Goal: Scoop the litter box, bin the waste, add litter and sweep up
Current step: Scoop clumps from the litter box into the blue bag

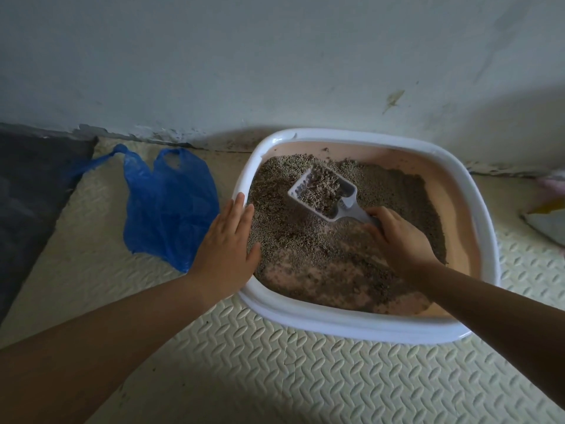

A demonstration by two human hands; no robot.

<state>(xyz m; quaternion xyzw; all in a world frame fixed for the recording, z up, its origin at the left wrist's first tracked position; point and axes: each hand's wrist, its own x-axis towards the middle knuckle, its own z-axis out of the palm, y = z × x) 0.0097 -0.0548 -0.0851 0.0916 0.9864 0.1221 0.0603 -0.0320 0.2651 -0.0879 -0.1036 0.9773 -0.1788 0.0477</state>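
Observation:
A litter box [351, 324] with a white rim and pink inside stands on the floor against the wall. Grey-brown litter [305, 246] covers most of its bottom, with bare pink patches near the front. My right hand [397, 237] grips the handle of a white slotted scoop [348, 197], whose bowl holds a heap of clumped litter just above the litter bed. My left hand [226, 249] lies flat with straight fingers on the box's left rim. A blue plastic bag [168, 206] lies flat on the floor left of the box.
The floor is a cream foam mat [275, 377] with a raised pattern. A dark mat [27, 203] lies at the far left. A pale bag or packet [547, 218] shows at the right edge. The wall [275, 71] runs close behind the box.

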